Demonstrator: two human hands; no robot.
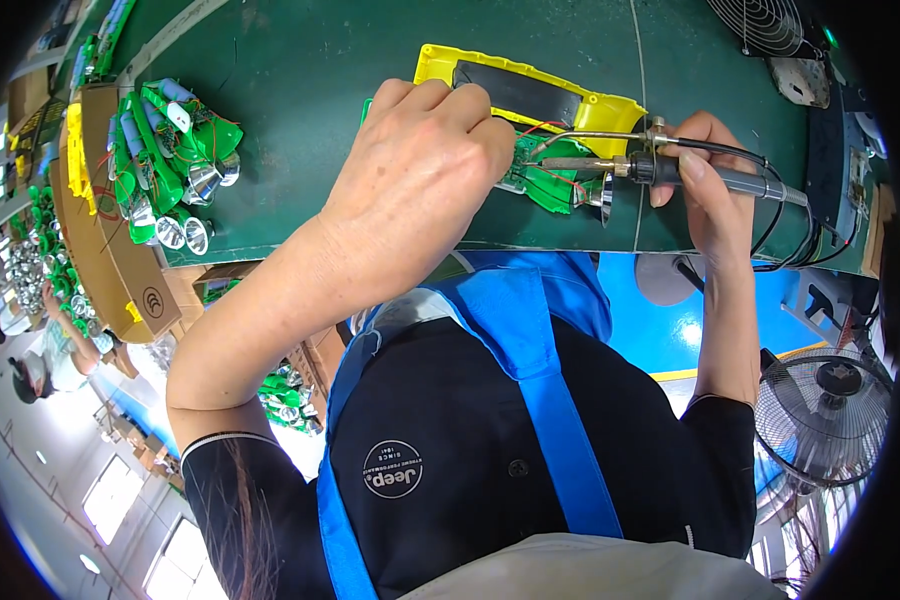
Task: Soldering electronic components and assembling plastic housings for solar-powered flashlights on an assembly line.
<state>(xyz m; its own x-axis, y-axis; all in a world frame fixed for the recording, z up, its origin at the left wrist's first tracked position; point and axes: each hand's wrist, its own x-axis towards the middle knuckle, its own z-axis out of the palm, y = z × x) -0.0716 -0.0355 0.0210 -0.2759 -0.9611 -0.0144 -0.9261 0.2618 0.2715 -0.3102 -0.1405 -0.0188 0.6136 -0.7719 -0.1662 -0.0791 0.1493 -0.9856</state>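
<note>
Firstly, one soldering iron (643, 168), gripped by the right hand (718, 208), pointed toward nine o'clock; next, one green lamp assembly (553, 190) lay at one o'clock, left hand (425, 142) curled there, hold impossible to tell.

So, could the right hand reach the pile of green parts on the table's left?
Probably not as things stand: the right hand holds a soldering tool, and the left forearm lies between it and the pile.
</note>
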